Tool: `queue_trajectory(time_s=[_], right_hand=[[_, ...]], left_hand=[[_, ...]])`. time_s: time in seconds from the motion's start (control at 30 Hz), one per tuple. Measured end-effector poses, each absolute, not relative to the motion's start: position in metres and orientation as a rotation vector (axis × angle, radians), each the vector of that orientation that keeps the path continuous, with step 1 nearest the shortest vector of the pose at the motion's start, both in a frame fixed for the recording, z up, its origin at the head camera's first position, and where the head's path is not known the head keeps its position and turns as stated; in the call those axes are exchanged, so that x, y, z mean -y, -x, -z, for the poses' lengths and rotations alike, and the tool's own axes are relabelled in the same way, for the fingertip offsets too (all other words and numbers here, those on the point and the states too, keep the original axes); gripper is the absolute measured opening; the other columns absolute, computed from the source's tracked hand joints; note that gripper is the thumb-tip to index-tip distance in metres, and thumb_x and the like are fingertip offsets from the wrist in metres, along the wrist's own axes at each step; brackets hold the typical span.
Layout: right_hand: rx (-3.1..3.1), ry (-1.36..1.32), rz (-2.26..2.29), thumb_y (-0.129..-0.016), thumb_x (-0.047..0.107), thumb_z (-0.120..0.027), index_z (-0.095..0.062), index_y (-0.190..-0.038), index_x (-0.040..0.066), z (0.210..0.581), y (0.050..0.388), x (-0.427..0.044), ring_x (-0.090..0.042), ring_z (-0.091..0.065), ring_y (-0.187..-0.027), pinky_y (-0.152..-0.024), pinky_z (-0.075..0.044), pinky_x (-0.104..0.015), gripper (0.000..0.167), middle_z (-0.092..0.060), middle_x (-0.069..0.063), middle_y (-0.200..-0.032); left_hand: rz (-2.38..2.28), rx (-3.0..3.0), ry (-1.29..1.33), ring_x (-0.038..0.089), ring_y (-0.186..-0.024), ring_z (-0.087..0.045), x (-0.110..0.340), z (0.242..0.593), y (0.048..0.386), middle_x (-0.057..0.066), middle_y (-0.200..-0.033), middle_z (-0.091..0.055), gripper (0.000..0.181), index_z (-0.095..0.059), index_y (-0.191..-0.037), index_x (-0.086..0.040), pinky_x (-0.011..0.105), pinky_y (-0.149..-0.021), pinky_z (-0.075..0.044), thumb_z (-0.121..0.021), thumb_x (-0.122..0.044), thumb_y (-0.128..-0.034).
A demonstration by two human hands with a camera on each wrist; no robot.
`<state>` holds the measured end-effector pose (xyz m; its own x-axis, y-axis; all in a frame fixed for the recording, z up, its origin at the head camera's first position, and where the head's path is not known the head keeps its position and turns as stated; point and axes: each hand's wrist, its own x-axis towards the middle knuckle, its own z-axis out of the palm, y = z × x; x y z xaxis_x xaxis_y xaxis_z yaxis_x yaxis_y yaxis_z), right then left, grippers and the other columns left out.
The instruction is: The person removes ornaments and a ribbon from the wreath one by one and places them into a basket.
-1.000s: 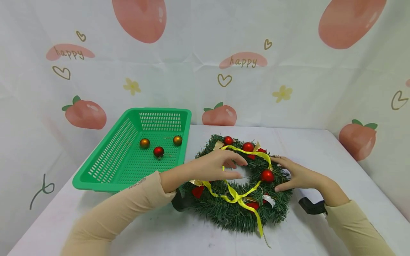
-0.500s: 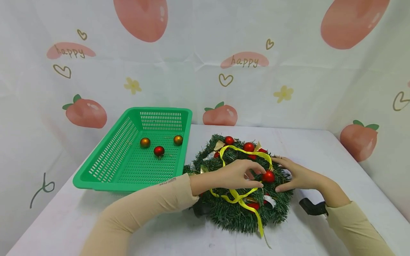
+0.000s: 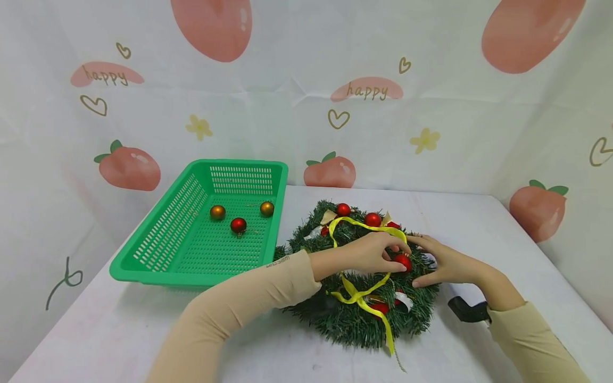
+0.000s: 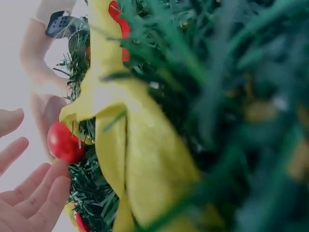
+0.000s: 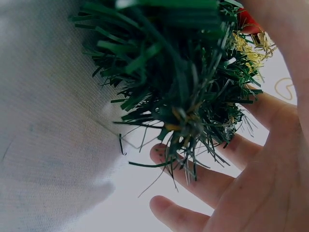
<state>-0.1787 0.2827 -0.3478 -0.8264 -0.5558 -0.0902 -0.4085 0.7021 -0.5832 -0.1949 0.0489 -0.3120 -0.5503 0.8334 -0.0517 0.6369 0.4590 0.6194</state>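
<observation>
L hand (image 3: 366, 254) at 1 red ball (image 3: 404, 261), R hand (image 3: 445, 260) at 1 wreath (image 3: 351, 329) — both w/ fingers apart.

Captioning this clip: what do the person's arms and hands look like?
The left sleeve is beige, with small dark lettering near the cuff; the right sleeve matches, with a black angular device at its end. The left hand and right hand are ungloved.

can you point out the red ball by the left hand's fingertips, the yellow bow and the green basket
Red ball (image 4: 66, 142): left wrist view, middle of its visible side.
Yellow bow (image 3: 356, 298): head view, where the ribbon crosses.
Green basket (image 3: 191, 278): head view, near rim.
</observation>
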Motion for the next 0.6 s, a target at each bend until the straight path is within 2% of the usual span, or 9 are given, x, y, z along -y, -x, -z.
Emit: queue_trajectory(time_s=[0.33,0.6], right_hand=[[-2.665,0.785,0.809,-0.074,0.033,-0.078,-0.025,-0.142,-0.008,0.349,0.179,-0.283,-0.054,-0.041,-0.120,-0.088,-0.040,-0.067,0.095,-0.023,-0.034,-0.141],[-2.657,0.798,0.819,-0.074,0.032,-0.078,-0.025,-0.142,-0.007,0.349,0.179,-0.283,-0.054,-0.041,-0.119,-0.088,-0.042,-0.067,0.094,-0.023,-0.033,-0.141]], left_hand=[[-0.657,-2.417,-1.290,0.012,-0.112,-0.057,-0.062,0.315,0.203,0.003,-0.128,-0.057,0.033,-0.061,-0.123,-0.016,0.009,-0.079,-0.047,-0.060,-0.023,-0.0917],[-0.571,-2.428,-1.262,0.010,-0.109,-0.058,-0.066,0.319,0.205,0.002,-0.124,-0.060,0.034,-0.060,-0.124,-0.019,0.011,-0.081,-0.047,-0.061,-0.024,-0.0910]])
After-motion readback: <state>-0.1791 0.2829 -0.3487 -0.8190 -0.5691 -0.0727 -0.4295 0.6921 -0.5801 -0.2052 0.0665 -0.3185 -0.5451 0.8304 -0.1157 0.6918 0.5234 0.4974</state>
